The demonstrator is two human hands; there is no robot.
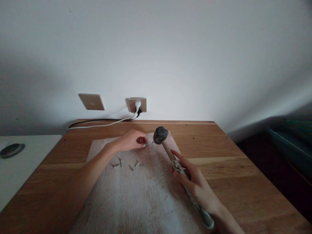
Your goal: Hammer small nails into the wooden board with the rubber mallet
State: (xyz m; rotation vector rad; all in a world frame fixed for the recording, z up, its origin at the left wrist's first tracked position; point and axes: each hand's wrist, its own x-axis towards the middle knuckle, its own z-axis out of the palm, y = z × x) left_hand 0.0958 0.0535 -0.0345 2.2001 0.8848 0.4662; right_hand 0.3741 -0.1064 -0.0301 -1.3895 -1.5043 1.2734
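My right hand point(192, 180) is wrapped round the handle of a mallet point(167, 149). Its dark rounded head is raised at the far end, over the upper right of a pale worn board point(126, 201). Above the board's far part, my left hand point(134, 140) has thumb and forefinger pinched together; whatever is between the fingertips is too small to make out. Just right of those fingertips is a tiny dark nail-like thing point(152, 142). Several loose metal screws or nails point(136, 164) lie on the board, nearer me than the left hand.
The board lies on a wooden tabletop point(214, 169) against a white wall. A socket point(143, 104) holds white and black plugs, their cables point(104, 124) running left along the back edge. At left, a white surface point(31, 172) carries a dark round object point(12, 150).
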